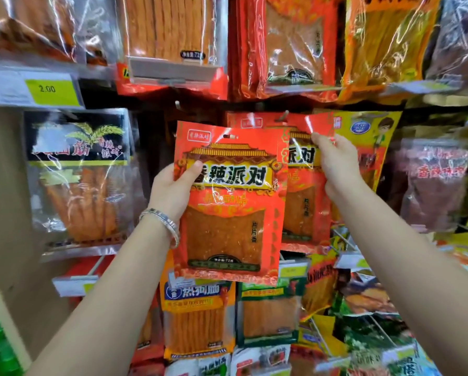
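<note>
1. Fingers (319,141) of the right hand (341,165) pinch the upper part of a glossy red plastic snack packet (306,207) up at the rack, half hidden behind its twin.
2. Left hand (170,191), silver bracelet (163,222) at the wrist, grips the twin red packet (227,213) by its left edge, with the thumb on the front. It is held upright before the shelves.
3. Yellow-green price label (47,89), upper left, reads 2.00.

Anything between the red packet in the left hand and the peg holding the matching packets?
Nothing visible. The held packet sits lower left of the peg; the right hand grips the hanging packet just beside it.
</note>
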`<act>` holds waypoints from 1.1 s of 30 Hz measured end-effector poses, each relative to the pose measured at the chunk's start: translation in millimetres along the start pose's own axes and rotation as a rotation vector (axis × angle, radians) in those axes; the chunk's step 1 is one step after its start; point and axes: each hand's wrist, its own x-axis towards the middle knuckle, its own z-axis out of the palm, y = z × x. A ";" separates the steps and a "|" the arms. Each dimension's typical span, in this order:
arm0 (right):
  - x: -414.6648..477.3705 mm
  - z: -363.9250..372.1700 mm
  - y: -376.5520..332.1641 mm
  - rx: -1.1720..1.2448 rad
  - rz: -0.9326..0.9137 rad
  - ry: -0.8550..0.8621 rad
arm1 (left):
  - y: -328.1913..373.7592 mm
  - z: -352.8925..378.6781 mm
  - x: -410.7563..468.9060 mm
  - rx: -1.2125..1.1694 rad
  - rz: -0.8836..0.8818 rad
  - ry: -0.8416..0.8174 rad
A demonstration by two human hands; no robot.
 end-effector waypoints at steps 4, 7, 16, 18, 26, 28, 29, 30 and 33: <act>-0.3 -2.3 9.6 -0.132 -0.077 0.087 | 1.6 5.1 -1.2 -0.007 -0.015 -0.002; -7.9 -9.0 12.7 -0.131 -0.205 0.192 | 1.7 10.7 -1.9 -0.019 -0.016 -0.016; -20.0 -2.6 8.8 -0.042 -0.121 -0.165 | 8.0 44.4 -9.5 0.005 -0.018 -0.097; -18.5 -3.7 2.4 -0.035 -0.130 -0.139 | 12.7 53.3 -11.2 0.040 0.026 -0.109; 2.6 -10.6 -29.8 -0.072 -0.239 -0.081 | 53.7 72.1 -5.8 0.467 0.693 -0.047; 8.5 -9.4 -34.9 -0.068 -0.216 -0.068 | 61.4 79.4 -5.9 0.562 0.716 -0.119; 11.4 -8.7 -37.2 -0.068 -0.200 -0.062 | 63.6 83.0 -6.0 0.575 0.714 -0.156; 13.4 -7.9 -39.2 -0.070 -0.179 -0.061 | 64.8 86.0 -5.7 0.580 0.712 -0.179; 16.4 -7.3 -41.1 -0.054 -0.098 -0.078 | 65.9 89.8 -6.3 0.573 0.700 -0.177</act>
